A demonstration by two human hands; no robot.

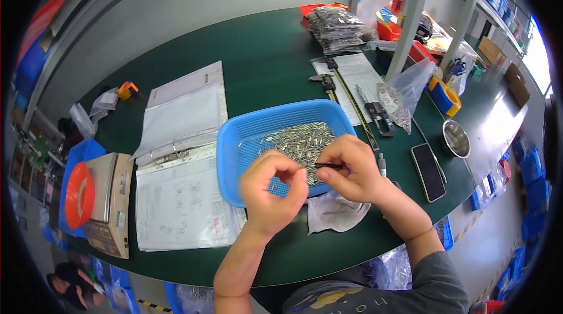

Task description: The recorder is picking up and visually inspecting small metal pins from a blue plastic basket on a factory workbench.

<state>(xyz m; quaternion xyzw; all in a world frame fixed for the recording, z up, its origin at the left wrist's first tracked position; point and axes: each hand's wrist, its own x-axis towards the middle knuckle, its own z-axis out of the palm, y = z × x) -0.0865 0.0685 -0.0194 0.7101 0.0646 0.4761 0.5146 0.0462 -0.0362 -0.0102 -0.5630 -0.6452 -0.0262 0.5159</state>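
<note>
A blue plastic basket (234,138) sits on the green table and holds a heap of several small silvery metal parts (300,138). Over the basket's near edge, my left hand (271,188) is curled with its fingertips pinched together; any part between them is too small to make out. My right hand (352,170) is just to the right of it, gripping thin black tweezers (328,165) whose tips point left toward my left fingertips. A white cloth or bag (334,211) lies under my right wrist.
An open ring binder with drawings (182,161) lies left of the basket; a scale with an orange bowl (99,197) lies further left. To the right are calipers (375,111), a black phone (428,171), a steel bowl (456,138), bags of parts (337,26) and shelf posts (410,15).
</note>
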